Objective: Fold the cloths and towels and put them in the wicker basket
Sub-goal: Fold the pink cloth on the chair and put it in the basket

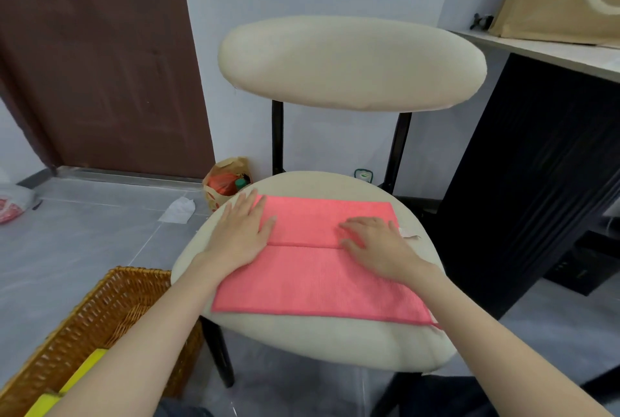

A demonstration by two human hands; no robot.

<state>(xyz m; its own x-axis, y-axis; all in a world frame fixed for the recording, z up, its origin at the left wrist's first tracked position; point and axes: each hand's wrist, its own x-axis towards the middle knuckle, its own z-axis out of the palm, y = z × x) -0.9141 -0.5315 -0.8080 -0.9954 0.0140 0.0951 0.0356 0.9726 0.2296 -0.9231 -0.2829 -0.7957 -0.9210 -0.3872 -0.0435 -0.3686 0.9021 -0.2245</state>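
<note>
A pink cloth (312, 279) lies flat on the cream chair seat (308, 342), its far part folded over so a fold edge runs across the middle. My left hand (240, 232) rests flat, fingers spread, on the cloth's far left corner. My right hand (375, 242) presses flat on the folded layer near the right side. The wicker basket (110, 312) stands on the floor at the lower left, with a yellow cloth (84, 373) lying inside it; my left forearm hides part of it.
The chair's cream backrest (352, 62) rises behind the seat. A dark cabinet (536, 175) with a pale top stands to the right. A paper bag (224, 181) with items sits on the grey tiled floor by the wall, near a brown door (100, 61).
</note>
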